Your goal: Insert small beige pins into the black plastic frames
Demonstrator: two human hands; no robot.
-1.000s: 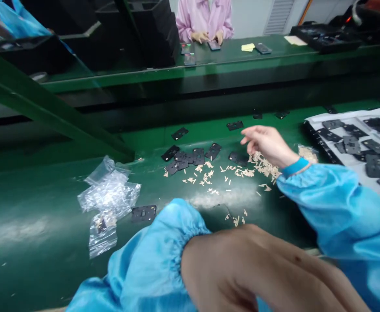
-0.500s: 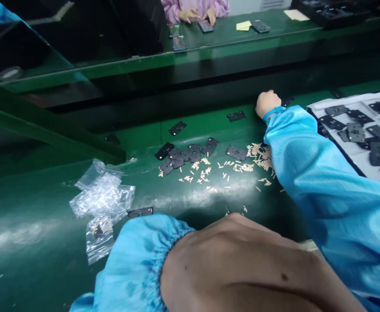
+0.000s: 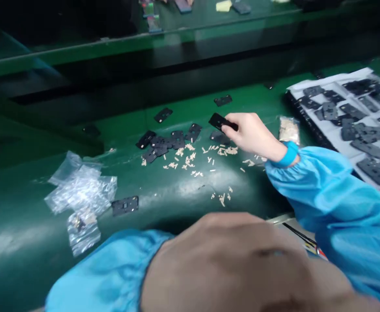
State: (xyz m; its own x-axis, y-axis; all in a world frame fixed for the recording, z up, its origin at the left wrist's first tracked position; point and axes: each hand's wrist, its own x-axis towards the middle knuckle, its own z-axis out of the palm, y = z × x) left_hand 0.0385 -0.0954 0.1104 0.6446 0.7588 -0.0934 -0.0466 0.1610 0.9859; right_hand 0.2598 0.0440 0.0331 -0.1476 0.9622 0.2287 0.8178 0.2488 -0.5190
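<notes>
My right hand point(image 3: 250, 135) pinches a small black perforated plate point(image 3: 221, 121) between its fingers, just above a loose pile of similar black plates point(image 3: 167, 143) on the green conveyor belt point(image 3: 190, 104). Small cream-coloured pieces point(image 3: 206, 158) lie scattered below the hand. A clear bag of the same pieces point(image 3: 289, 131) stands near my wrist. My left hand point(image 3: 229, 264) fills the bottom of the view, close to the camera and blurred. Its fingers are hidden, and nothing shows in it.
To the right, a black tray point(image 3: 310, 123) lined with white sheet holds several black plates. Crumpled clear plastic bags point(image 3: 79, 195) lie at left, with one black plate point(image 3: 125, 205) beside them. A raised green bench point(image 3: 190, 37) runs along the far side.
My right hand has come back from the far side of the belt and now pinches a black plate. The view has shifted downward, and my left hand has blurred.
</notes>
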